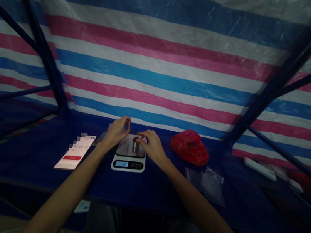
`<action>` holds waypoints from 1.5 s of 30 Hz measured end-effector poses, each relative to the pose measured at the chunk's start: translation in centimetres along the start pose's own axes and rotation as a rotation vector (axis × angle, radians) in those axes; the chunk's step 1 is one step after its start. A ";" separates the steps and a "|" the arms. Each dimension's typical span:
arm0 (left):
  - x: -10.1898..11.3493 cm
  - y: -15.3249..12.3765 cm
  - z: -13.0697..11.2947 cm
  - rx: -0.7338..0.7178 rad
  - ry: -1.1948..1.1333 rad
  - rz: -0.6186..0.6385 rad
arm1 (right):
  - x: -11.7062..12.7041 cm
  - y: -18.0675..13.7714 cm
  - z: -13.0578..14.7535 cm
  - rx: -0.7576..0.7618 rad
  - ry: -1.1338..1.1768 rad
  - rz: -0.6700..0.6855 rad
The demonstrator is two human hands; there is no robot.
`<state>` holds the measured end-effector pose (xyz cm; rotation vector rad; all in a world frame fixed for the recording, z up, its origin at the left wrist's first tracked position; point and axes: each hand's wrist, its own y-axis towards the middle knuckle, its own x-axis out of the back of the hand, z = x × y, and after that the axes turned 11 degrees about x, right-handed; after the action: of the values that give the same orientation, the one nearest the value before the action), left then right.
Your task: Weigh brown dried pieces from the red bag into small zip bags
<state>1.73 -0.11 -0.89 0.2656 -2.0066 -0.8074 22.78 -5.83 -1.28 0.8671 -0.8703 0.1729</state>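
A kitchen scale (129, 165) with a white body and a metal plate lies in front of me, its small display lit. On the plate stands a small metal cup (135, 147) with something dark brown at its top. My right hand (152, 147) reaches in from the right, thumb and forefinger closed at the cup's upper rim. Left of the cup, my left hand (116, 132) is raised over the plate's left edge, its fingers curled together in a pinch. Whatever that pinch holds, if anything, is too small to make out.
A phone (72, 153) with a lit timer screen lies left of the scale. To the right are a red plastic bag (190, 147) and clear plastic bags (211, 183). Clear plastic (100, 139) shows behind my left wrist. Blue metal frame bars (264, 90) flank the blue table.
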 end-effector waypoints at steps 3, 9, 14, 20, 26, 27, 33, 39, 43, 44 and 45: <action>-0.4 -0.8 0.4 -0.031 0.038 -0.040 | -0.2 1.0 0.3 0.066 -0.093 0.145; 0.4 -1.3 1.1 -0.047 0.054 -0.077 | 0.2 2.4 0.6 0.123 -0.151 0.302; 0.5 -1.3 0.8 -0.048 0.046 -0.075 | 0.2 3.3 0.0 0.133 -0.093 0.332; 0.6 -1.5 0.5 -0.025 0.042 -0.034 | -0.3 3.0 -0.4 0.132 -0.040 0.280; 0.6 -1.7 0.7 -0.034 0.026 -0.021 | 2.3 3.4 0.4 0.137 -0.032 0.137; 0.7 -1.7 0.7 -0.036 0.023 -0.021 | 3.7 3.1 0.4 0.134 -0.044 0.090; 0.7 -1.5 0.6 -0.029 0.001 -0.076 | 14.6 -4.8 -4.3 -0.086 -0.272 -0.117; 1.0 -1.7 -0.3 -0.062 -0.093 -0.022 | 16.0 -9.7 -11.8 -0.319 -0.360 0.195; 1.1 -2.0 -0.3 -0.042 -0.086 -0.008 | 14.7 -8.7 -11.9 -0.357 -0.501 0.322; 1.1 -2.1 -0.2 -0.030 -0.081 -0.008 | 14.6 -8.3 -11.3 -0.366 -0.551 0.329; 1.0 -2.1 -0.2 -0.015 -0.073 -0.012 | 14.4 -8.0 -10.4 -0.371 -0.596 0.321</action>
<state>1.05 -2.29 -1.46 0.2427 -2.0680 -0.8503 42.16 -6.38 0.95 0.4214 -1.5447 0.0238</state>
